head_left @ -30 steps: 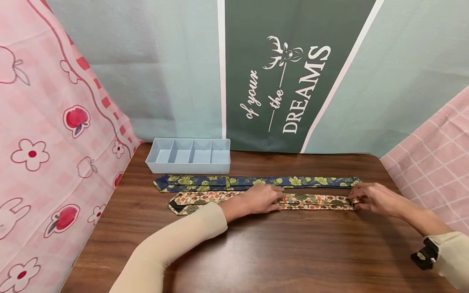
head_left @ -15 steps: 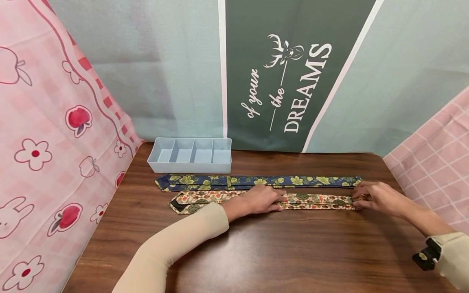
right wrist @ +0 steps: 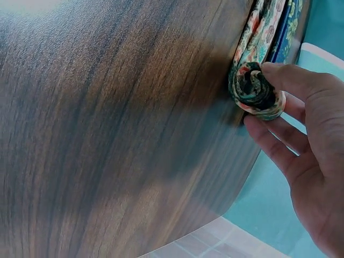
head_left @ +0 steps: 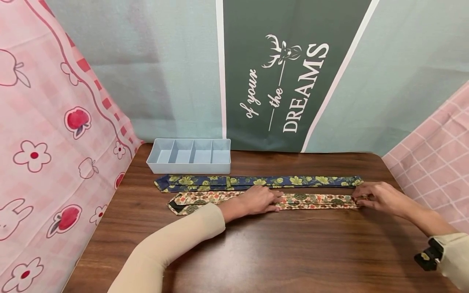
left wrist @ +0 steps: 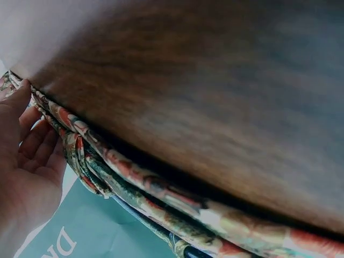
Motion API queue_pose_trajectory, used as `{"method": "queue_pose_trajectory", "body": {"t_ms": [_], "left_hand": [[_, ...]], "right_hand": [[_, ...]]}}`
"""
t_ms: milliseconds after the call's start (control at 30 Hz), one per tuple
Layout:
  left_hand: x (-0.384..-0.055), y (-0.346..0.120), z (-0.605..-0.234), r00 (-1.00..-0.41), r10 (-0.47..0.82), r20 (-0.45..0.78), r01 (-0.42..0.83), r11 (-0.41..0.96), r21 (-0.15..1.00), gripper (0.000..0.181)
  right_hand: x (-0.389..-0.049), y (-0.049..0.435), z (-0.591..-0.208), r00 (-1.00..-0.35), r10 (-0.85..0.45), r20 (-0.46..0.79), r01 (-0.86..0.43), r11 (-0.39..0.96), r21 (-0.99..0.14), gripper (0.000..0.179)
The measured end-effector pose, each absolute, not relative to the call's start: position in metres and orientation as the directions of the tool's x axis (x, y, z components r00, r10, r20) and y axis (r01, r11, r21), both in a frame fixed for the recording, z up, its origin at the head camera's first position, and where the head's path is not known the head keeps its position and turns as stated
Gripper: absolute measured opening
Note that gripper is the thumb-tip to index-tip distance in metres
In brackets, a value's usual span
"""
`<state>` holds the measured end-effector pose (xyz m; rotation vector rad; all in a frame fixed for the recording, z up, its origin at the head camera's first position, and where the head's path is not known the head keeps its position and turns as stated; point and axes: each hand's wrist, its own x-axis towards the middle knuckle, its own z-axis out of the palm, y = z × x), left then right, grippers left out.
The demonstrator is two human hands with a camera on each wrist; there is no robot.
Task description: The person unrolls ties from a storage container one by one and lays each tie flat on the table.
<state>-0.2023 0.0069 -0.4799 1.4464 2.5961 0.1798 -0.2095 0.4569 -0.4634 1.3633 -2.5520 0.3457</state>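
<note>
A cream necktie [head_left: 315,199] with a red and green pattern lies lengthwise across the table, its far right end coiled into a small roll [right wrist: 252,88]. My right hand [head_left: 381,198] pinches that roll, thumb on one side and fingers on the other. Partway along the same tie, my left hand [head_left: 260,199] holds the fabric down, thumb at the near edge and fingers at the far edge. The left wrist view shows its thumb and bent fingers [left wrist: 40,142] on either side of the layered tie. Just behind lies a navy necktie [head_left: 271,181] with yellow-green flowers, stretched out parallel.
A pale blue box [head_left: 188,167] with several compartments stands at the back left of the wooden table [head_left: 286,252]. Behind hangs a green cloth [head_left: 249,49] with lettering, and pink cloths [head_left: 40,122] hang at both sides.
The right hand has shifted slightly to the right at the rolled end, and its fingers have changed position there. The left hand stays in place on the cream tie.
</note>
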Motion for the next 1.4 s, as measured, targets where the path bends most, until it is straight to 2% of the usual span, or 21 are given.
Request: {"method": "queue_pose_trajectory", "body": {"t_ms": [133,467,967,1300,1400], "left_hand": [[-0.202,0.003,-0.479,-0.517,0.851,-0.087,0.829,0.524,0.198,0.044],[-0.200,-0.009,-0.479,-0.524,0.847,-0.092,0.814,0.529,0.239,0.043],[-0.198,-0.026,-0.480,-0.527,0.847,-0.078,0.820,0.530,0.217,0.044],[-0.198,-0.026,-0.481,-0.505,0.863,-0.009,0.850,0.499,0.167,0.045],[-0.199,-0.024,-0.482,-0.495,0.869,0.015,0.855,0.484,0.186,0.048]], "right_hand": [[-0.209,0.458,-0.463,-0.542,-0.780,0.314,-0.834,0.544,-0.091,0.036],[-0.205,0.459,-0.462,-0.591,-0.748,0.303,-0.801,0.587,-0.115,0.042],[-0.202,0.455,-0.459,-0.632,-0.724,0.275,-0.769,0.629,-0.114,0.044],[-0.200,0.456,-0.458,-0.652,-0.715,0.253,-0.754,0.646,-0.116,0.052],[-0.201,0.456,-0.458,-0.629,-0.733,0.260,-0.772,0.629,-0.097,0.057]]}}
